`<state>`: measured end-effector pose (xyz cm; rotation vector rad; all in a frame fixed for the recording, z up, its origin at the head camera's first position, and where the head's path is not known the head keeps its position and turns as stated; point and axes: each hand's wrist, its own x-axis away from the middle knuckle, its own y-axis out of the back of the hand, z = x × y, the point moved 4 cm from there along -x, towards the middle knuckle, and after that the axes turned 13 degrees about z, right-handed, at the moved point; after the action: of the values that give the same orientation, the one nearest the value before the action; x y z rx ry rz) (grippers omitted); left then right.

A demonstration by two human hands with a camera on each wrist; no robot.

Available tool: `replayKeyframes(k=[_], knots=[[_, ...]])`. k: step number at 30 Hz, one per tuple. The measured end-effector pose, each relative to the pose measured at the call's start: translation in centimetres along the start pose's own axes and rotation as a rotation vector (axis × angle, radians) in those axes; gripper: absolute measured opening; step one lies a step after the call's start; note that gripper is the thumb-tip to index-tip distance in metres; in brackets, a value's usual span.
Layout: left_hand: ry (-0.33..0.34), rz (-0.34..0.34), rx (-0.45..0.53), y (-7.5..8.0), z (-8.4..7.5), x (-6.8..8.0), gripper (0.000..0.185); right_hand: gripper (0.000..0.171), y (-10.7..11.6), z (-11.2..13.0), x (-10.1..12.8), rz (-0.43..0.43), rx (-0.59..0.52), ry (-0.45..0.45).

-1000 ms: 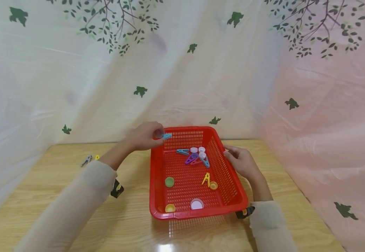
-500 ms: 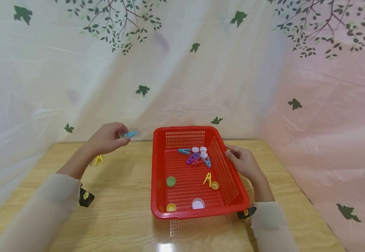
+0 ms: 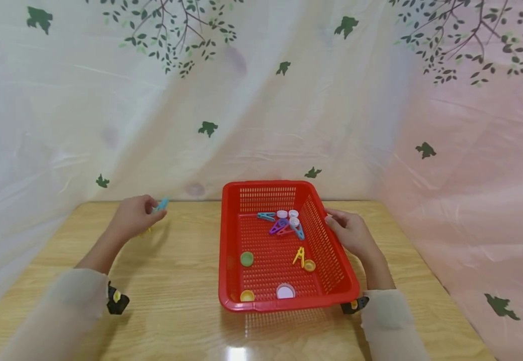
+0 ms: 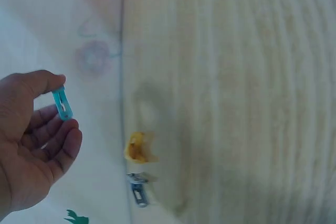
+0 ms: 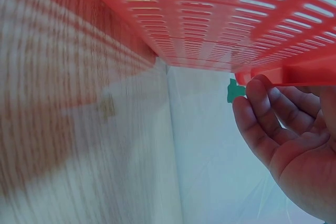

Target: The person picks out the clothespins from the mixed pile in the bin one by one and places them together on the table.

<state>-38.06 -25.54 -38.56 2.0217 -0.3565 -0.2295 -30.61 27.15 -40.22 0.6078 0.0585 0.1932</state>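
Between thumb and fingertips, my left hand (image 3: 130,218) pinches a turquoise clothespin (image 4: 62,103) over the left back part of the table. Close by on the wood lie a yellow clothespin (image 4: 135,148) and a grey-blue clothespin (image 4: 138,192); in the head view the hand mostly covers them. My right hand (image 3: 351,233) grips the right rim of a red plastic basket (image 3: 288,304), its fingers curled under the lip in the right wrist view. Inside the basket are several clothespins, among them a yellow one (image 3: 299,255), and bottle caps, such as a green cap (image 3: 246,258).
White caps (image 3: 282,214) and purple, pink and blue clothespins cluster toward the basket's back right. A white cap (image 3: 285,291) and a yellow cap (image 3: 247,296) lie near its front wall. Behind the wooden table (image 3: 180,281) hangs a pale leaf-printed curtain (image 3: 261,115).
My left hand has carried the turquoise clothespin left from the basket's back left corner, then lowered it near the loose clothespins. The right hand keeps its hold on the basket's rim.
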Motion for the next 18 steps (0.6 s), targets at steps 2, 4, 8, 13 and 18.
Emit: replayKeyframes(k=[2,4,8,13,18], knots=[[0.028,-0.011,0.007,-0.6,0.5,-0.1,0.044,0.045,0.0,0.1,0.0,0.001,0.000,-0.002],[0.044,-0.028,0.011,-1.2,1.0,-0.3,0.043,0.045,0.0,0.1,-0.1,0.002,0.000,-0.006],[0.093,-0.030,0.037,-2.2,1.6,-0.7,0.041,0.046,0.0,0.0,0.0,0.000,-0.001,-0.010],[0.145,0.033,0.081,-3.6,1.7,-1.1,0.039,0.046,0.0,0.1,0.0,0.002,-0.007,0.001],[0.133,0.047,0.036,-4.5,1.3,-1.3,0.040,0.047,-0.1,0.1,0.1,0.003,-0.012,-0.004]])
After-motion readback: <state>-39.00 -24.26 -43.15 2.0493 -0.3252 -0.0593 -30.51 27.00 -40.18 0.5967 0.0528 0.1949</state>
